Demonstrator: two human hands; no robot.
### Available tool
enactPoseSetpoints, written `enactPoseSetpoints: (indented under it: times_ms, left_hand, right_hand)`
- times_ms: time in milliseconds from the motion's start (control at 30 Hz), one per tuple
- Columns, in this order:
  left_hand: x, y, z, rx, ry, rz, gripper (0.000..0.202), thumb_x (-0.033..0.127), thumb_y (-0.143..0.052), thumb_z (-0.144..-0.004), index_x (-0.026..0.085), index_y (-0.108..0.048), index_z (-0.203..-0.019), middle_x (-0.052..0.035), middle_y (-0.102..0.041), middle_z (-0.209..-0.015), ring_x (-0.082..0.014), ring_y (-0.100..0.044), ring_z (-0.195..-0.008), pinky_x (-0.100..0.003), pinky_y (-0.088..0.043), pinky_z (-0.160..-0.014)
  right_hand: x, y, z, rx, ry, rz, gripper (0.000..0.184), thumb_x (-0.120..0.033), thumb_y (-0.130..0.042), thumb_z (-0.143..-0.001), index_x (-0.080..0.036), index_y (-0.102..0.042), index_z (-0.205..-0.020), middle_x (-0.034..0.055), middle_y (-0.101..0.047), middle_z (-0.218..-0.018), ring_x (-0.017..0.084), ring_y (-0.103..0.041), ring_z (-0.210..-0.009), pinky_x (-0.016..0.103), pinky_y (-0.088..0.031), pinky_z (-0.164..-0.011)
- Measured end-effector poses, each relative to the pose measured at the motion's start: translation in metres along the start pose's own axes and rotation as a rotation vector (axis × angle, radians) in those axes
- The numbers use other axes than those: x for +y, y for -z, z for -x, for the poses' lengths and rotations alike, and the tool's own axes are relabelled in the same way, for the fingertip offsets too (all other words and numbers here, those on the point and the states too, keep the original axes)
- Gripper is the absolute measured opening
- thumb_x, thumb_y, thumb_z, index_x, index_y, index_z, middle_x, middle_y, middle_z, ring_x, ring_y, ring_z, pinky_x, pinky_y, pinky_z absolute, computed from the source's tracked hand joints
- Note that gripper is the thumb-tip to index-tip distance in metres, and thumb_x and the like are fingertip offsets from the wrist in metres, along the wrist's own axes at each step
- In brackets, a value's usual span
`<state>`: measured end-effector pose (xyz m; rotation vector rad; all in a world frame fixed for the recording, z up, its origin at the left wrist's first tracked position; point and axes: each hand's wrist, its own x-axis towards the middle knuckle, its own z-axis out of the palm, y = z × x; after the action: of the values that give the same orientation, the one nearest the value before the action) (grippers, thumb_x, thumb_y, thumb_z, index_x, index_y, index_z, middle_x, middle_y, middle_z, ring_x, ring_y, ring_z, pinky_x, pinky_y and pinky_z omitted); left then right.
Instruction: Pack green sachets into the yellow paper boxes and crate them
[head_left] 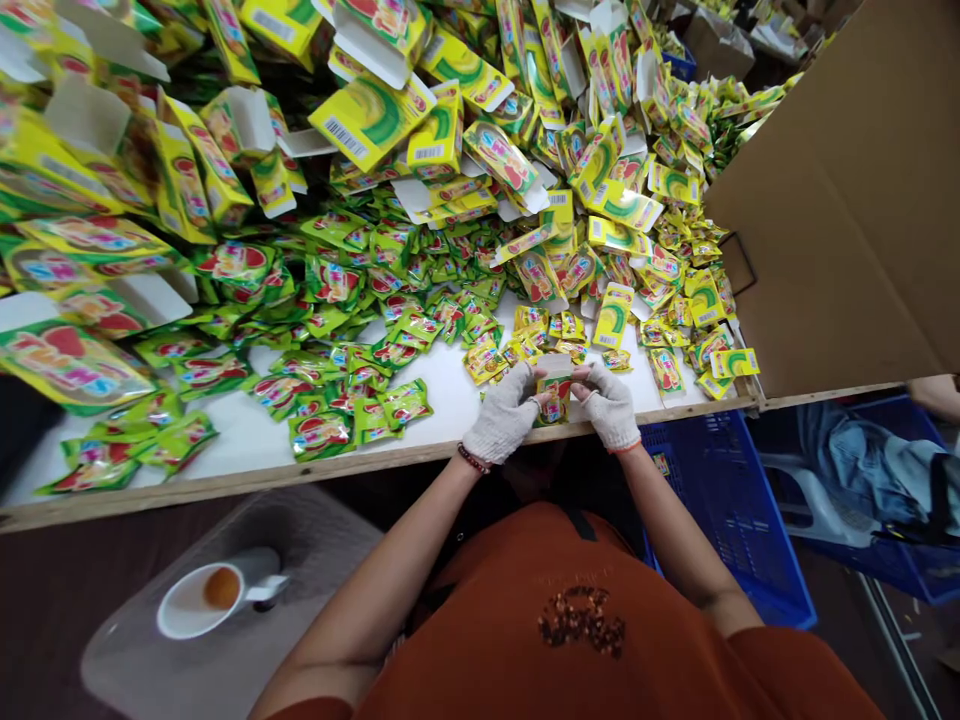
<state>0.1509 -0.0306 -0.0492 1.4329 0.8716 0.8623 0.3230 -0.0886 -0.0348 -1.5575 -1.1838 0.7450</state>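
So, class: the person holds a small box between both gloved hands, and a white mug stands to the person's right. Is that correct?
Not quite: the white mug stands to the person's left, as the head view shows. The small box is indeed between the gloved left hand and right hand.

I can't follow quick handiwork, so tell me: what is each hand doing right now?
Left hand: closed, holding one side of a small box.
Right hand: closed, holding the same box's other side.

The white tabletop (244,435) is bright, the floor (45,610) dim, the leftmost boxes (71,365) blurred.
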Motion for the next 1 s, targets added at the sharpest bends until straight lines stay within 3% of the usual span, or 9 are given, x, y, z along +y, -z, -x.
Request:
enactPoseSetpoints:
  times_ms: [233,333,433,567,700,1000]
  left_hand:
    - [0.006,0.005,-0.011,0.054,0.060,-0.036,0.020,0.035,-0.063,-0.077,0.017,-0.065,-0.085,-0.0052,-0.069,-0.088,-0.0209,-0.065,-0.088,-0.038,-0.054,-0.088]
    - [0.005,0.002,-0.017,0.092,0.068,0.164,0.037,0.038,-0.069,-0.072,0.017,-0.059,-0.100,-0.0067,-0.069,-0.096,-0.0198,-0.066,-0.089,-0.036,-0.055,-0.085]
    - [0.004,0.003,-0.018,0.045,0.084,0.273,0.050,0.041,-0.072,-0.070,0.016,-0.056,-0.110,-0.0076,-0.069,-0.099,-0.0186,-0.066,-0.085,-0.034,-0.056,-0.080]
    - [0.002,0.011,-0.013,0.055,-0.004,-0.037,0.026,0.039,-0.062,-0.080,0.017,-0.065,-0.093,-0.0044,-0.069,-0.089,-0.0178,-0.064,-0.083,-0.032,-0.053,-0.079]
    - [0.002,0.016,-0.010,0.097,-0.127,-0.241,0.029,0.045,-0.059,-0.083,0.018,-0.069,-0.086,-0.0043,-0.071,-0.086,-0.0190,-0.064,-0.082,-0.033,-0.052,-0.082]
    - [0.004,0.020,-0.014,0.114,0.065,-0.255,0.040,0.056,-0.061,-0.079,0.017,-0.067,-0.085,-0.0019,-0.067,-0.076,-0.0169,-0.059,-0.072,-0.027,-0.049,-0.066]
  right_hand:
    - [0.003,-0.008,-0.009,-0.046,0.015,0.028,0.029,-0.043,-0.064,-0.079,-0.019,-0.065,-0.096,0.0051,-0.069,-0.093,0.019,-0.064,-0.088,0.035,-0.052,-0.083]
    - [0.001,-0.009,-0.016,-0.071,0.049,0.080,0.024,-0.043,-0.062,-0.082,-0.019,-0.064,-0.086,0.0037,-0.067,-0.084,0.019,-0.061,-0.084,0.034,-0.051,-0.083]
    - [0.003,-0.018,-0.022,-0.081,0.035,0.031,0.021,-0.040,-0.062,-0.082,-0.019,-0.059,-0.081,0.0007,-0.060,-0.075,0.016,-0.058,-0.074,0.032,-0.051,-0.076]
    - [0.006,-0.031,-0.025,-0.105,0.013,-0.119,0.025,-0.036,-0.062,-0.081,-0.019,-0.060,-0.099,0.0016,-0.063,-0.085,0.017,-0.060,-0.080,0.032,-0.051,-0.078]
    - [0.001,-0.033,-0.024,-0.163,0.095,-0.039,0.023,-0.039,-0.058,-0.088,-0.018,-0.066,-0.087,0.0030,-0.066,-0.087,0.017,-0.061,-0.087,0.032,-0.049,-0.085]
    - [0.007,-0.041,-0.023,-0.118,0.128,0.005,0.017,-0.032,-0.056,-0.090,-0.017,-0.060,-0.084,-0.0015,-0.057,-0.078,0.012,-0.053,-0.075,0.024,-0.043,-0.072]
